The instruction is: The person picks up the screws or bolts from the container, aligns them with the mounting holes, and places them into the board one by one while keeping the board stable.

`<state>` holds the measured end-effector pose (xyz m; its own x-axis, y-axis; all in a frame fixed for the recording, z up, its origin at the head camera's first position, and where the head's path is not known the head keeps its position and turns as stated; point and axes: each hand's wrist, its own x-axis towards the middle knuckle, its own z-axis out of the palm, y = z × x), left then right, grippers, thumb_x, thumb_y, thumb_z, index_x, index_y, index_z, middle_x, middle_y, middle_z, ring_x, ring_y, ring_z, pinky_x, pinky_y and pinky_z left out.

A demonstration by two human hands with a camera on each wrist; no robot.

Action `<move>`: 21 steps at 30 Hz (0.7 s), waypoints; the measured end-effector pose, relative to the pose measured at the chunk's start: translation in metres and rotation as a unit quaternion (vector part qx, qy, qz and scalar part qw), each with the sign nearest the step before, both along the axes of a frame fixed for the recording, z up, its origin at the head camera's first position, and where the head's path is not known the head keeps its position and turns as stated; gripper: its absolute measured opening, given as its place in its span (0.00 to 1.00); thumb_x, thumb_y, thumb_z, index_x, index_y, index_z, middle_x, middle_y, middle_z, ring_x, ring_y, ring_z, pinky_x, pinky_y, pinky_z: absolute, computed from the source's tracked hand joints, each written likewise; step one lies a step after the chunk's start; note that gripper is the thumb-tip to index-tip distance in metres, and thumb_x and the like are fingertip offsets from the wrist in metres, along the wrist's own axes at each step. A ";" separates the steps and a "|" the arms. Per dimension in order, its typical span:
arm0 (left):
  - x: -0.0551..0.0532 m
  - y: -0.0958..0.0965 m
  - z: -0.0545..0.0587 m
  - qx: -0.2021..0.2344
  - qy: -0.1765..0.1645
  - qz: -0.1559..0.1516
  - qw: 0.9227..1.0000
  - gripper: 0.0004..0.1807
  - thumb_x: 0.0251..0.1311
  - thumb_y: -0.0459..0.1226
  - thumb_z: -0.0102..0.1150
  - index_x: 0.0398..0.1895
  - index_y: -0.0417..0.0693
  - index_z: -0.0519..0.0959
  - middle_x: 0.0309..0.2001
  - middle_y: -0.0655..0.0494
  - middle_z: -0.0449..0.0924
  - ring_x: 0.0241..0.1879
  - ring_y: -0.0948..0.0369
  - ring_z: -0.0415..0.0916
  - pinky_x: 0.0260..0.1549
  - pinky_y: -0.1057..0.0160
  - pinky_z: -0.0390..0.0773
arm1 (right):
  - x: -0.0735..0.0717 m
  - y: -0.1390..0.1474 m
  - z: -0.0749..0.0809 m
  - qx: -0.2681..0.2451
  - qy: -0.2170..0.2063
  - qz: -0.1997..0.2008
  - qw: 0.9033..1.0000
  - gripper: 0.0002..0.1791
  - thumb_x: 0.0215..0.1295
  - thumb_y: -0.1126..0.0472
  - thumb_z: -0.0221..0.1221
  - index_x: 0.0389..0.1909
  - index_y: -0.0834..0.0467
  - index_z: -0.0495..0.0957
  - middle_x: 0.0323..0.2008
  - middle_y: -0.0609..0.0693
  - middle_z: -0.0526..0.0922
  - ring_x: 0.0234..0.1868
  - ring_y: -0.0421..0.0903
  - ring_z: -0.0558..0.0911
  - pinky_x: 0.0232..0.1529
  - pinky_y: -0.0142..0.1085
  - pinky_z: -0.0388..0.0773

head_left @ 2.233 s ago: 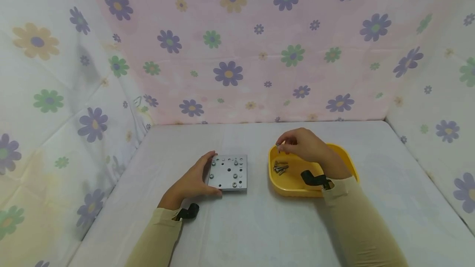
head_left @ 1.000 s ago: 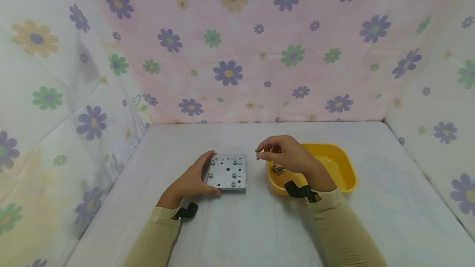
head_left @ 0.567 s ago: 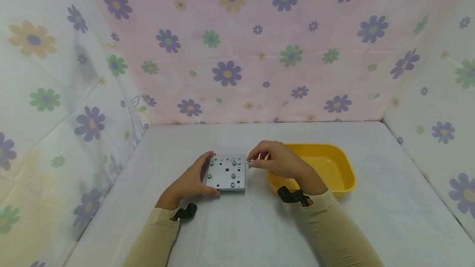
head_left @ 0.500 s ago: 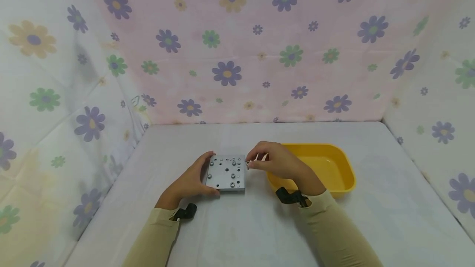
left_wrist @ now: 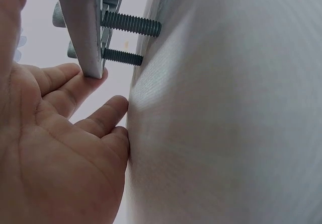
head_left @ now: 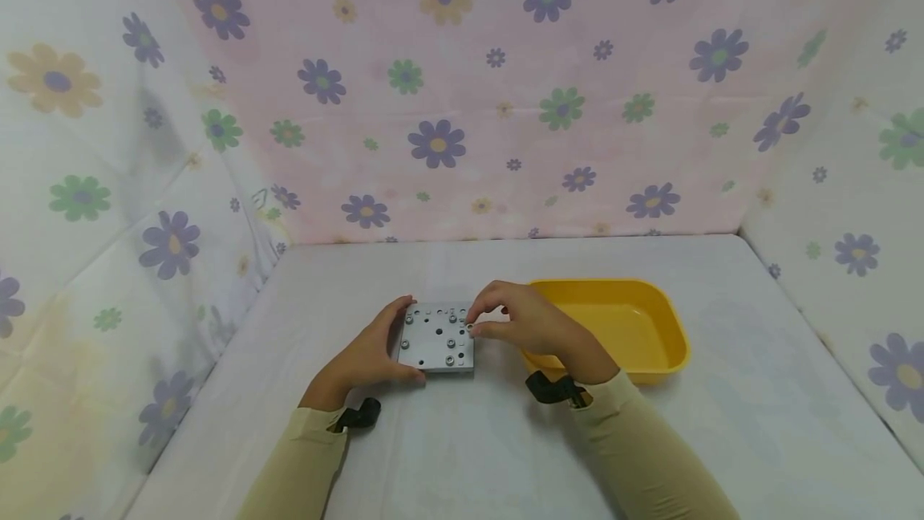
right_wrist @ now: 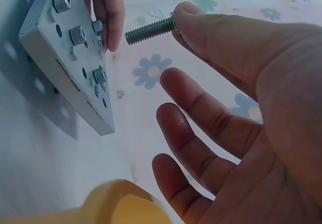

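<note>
In the head view, my left hand (head_left: pixel 368 361) grips the left side of a square silver metal plate (head_left: pixel 433 353), thumb at the near edge and fingers at the far one. Several socket-head bolts stand in its holes. From the left wrist, a threaded bolt shank (left_wrist: pixel 132 23) shows sticking out under the plate (left_wrist: pixel 83 27), its tip close to the white table. My right hand (head_left: pixel 530 326) pinches another bolt (right_wrist: pixel 151 31) by its head between thumb and index finger. That bolt overlaps the plate's right edge in the head view; its other fingers are spread.
A yellow tray (head_left: pixel 628 319) stands on the white table (head_left: pixel 447 440) to the right, partly behind my right hand and wrist. Its left end, where bolts lay earlier, is hidden. Flower-print cloth (head_left: pixel 469 95) encloses the back and sides.
My right hand has carried the bolt from above the yellow tray leftward to the plate's right edge. My left hand and the plate have stayed put, while the view has shifted slightly.
</note>
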<state>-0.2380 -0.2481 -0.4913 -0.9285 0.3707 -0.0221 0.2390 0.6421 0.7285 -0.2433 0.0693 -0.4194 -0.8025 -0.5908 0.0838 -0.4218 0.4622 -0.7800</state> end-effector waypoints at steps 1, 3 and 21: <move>0.000 0.000 0.000 0.001 -0.001 0.000 1.000 0.80 0.26 0.59 0.89 0.84 0.55 0.47 0.83 0.56 0.51 0.83 0.52 0.45 0.79 0.44 0.49 | 0.000 -0.001 0.000 -0.002 -0.001 0.000 1.000 0.08 0.68 0.51 0.68 0.45 0.45 0.88 0.50 0.35 0.82 0.59 0.51 0.78 0.66 0.53 0.74; 0.000 0.000 0.001 0.001 -0.003 0.000 1.000 0.80 0.26 0.58 0.89 0.84 0.55 0.47 0.83 0.55 0.51 0.83 0.52 0.45 0.79 0.44 0.49 | 0.001 -0.002 0.000 -0.011 -0.006 0.003 1.000 0.07 0.68 0.53 0.68 0.45 0.46 0.88 0.50 0.36 0.82 0.59 0.52 0.78 0.66 0.55 0.74; -0.002 0.000 0.000 -0.001 -0.001 -0.009 1.000 0.79 0.29 0.59 0.88 0.84 0.53 0.47 0.83 0.54 0.52 0.83 0.52 0.46 0.79 0.43 0.49 | 0.002 -0.019 -0.011 0.044 0.018 -0.014 0.999 0.04 0.66 0.50 0.70 0.40 0.40 0.90 0.55 0.39 0.80 0.63 0.45 0.74 0.70 0.50 0.72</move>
<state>-0.2397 -0.2484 -0.4909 -0.9216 0.3873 -0.0247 0.2492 0.6395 0.7273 -0.2413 0.0501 -0.4305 -0.8167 -0.5738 0.0613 -0.4345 0.5414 -0.7198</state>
